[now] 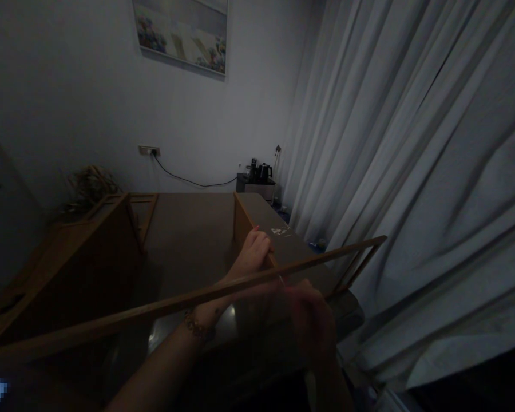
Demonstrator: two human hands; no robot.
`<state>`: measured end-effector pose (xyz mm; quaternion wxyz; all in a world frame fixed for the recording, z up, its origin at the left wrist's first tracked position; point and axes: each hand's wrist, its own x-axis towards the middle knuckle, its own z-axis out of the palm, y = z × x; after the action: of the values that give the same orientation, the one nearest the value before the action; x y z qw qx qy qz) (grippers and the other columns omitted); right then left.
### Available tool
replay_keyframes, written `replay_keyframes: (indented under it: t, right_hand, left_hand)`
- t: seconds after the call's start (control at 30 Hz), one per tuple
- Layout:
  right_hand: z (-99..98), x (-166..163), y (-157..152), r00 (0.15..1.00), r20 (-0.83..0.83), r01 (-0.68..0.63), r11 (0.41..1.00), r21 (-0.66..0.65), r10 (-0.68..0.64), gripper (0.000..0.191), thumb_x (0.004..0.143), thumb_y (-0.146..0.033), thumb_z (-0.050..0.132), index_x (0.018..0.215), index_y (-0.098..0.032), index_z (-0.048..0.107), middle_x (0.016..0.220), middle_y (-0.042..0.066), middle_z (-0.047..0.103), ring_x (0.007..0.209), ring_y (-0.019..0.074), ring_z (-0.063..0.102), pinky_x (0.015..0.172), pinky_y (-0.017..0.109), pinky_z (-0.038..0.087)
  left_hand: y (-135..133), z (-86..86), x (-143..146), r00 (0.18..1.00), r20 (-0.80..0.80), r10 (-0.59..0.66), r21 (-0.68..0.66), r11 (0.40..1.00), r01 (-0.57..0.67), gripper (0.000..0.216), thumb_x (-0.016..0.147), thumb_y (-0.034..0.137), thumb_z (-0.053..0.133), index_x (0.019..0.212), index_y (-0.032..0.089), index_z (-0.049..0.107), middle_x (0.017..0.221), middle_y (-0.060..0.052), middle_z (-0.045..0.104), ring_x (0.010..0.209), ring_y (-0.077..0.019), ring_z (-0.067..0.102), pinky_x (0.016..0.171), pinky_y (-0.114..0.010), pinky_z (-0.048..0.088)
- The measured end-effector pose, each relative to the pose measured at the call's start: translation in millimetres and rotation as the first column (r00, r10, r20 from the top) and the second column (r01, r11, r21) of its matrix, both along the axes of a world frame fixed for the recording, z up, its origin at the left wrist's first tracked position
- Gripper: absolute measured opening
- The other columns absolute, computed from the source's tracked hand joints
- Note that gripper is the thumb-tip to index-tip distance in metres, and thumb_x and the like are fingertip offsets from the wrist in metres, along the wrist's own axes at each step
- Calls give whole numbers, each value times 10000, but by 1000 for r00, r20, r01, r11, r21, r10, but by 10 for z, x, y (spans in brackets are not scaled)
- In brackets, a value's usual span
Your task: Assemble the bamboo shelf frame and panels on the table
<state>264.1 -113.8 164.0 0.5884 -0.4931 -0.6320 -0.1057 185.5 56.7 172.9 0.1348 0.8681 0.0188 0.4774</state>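
My left hand, with a bracelet at the wrist, reaches under a long wooden rail and is closed over the top edge of an upright wooden board. My right hand is close to the board's near end, just below the rail. Its fingers are bent together and blurred; a thin pale streak shows at the fingertips, too dim to name. The rail runs slantwise across the view and joins a short wooden leg frame at the right.
A large wooden panel stands on the left of the brown table. Small white pieces lie on the tabletop right of the board. Behind are a black kettle, a wall socket with a cord, and a long curtain on the right.
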Motion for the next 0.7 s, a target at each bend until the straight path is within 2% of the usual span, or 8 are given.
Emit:
replay_keyframes:
  t: [0.1,0.27,0.37,0.43,0.47,0.57,0.7]
  right_hand:
    - [-16,22,26,999,21,-33,999,43,33,164,974,-186,464,1037,-245,604,789,-5,643,642,126,602,560,235,483]
    - [-92,63,51,995,-2,-102,982,157,104,176,962,-156,519,1097,-241,590,804,15,699,667,150,652,571,259,510]
    - [-108,98,42,998,66,-18,973,229,3,163,924,-111,566,1049,-210,601,828,33,697,715,162,648,605,276,504]
    - [-78,109,35,973,185,85,958,272,-139,120,893,-77,585,871,-196,591,699,-1,636,619,136,576,576,268,441]
    - [-54,107,33,949,241,134,952,277,-204,182,882,-67,588,762,-197,546,613,-28,569,555,117,512,556,265,394]
    - [18,76,27,920,286,214,954,210,-269,369,878,-64,560,598,-198,360,495,-76,360,470,87,354,538,272,291]
    - [25,28,22,979,134,152,988,-5,-150,326,933,-138,476,618,-196,414,543,-62,415,522,92,428,590,262,337]
  left_hand:
    - [7,-11,9,1000,-16,24,-6,1000,-24,512,721,686,540,828,218,364,844,-19,453,881,-214,448,1073,-542,352]
    - [-34,22,-19,999,-43,31,-20,999,-32,487,710,640,572,818,216,358,844,-19,462,888,-214,458,1076,-532,359]
    - [-55,46,-42,997,-64,41,-35,998,-43,456,704,596,592,824,215,371,846,-21,471,913,-222,461,1079,-540,356]
    - [-60,55,-52,997,-75,32,-41,999,-36,444,702,582,593,835,214,384,849,-23,470,928,-228,461,1084,-548,346]
    - [-60,56,-53,997,-73,25,-42,999,-29,445,702,584,591,839,212,388,851,-23,467,930,-229,461,1086,-551,342]
    - [-50,46,-48,999,-50,9,-41,999,-11,457,708,605,577,839,211,386,857,-24,459,915,-225,456,1080,-557,339]
    - [-36,28,-38,1000,-30,-8,-34,999,7,469,731,633,548,843,212,373,860,-28,455,906,-225,441,1055,-556,347]
